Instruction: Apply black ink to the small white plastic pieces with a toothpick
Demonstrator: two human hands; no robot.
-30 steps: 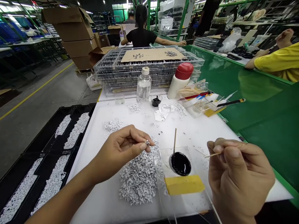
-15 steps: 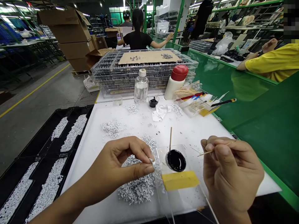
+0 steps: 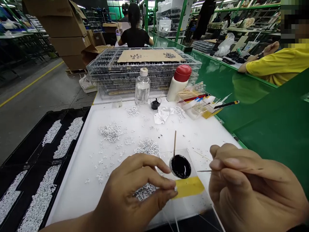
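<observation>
L hand (image 3: 132, 188) prob. pinches pc (image 3: 176, 188); R hand (image 3: 252, 190) holds pick (image 3: 204, 170), gap to cup rim (image 3: 171, 167).

Left hand (image 3: 137, 193) bare, forearm (image 3: 74, 225) uncovered; right hand (image 3: 256, 190) bare, fingers (image 3: 243, 163) short-nailed.

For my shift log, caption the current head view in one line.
Left hand pinching a small pale part, right hand holding a thin pointed stick, near glossy black liquid.

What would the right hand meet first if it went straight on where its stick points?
Probably the dish of black liquid, just ahead of the stick, though depth is unclear.
</observation>
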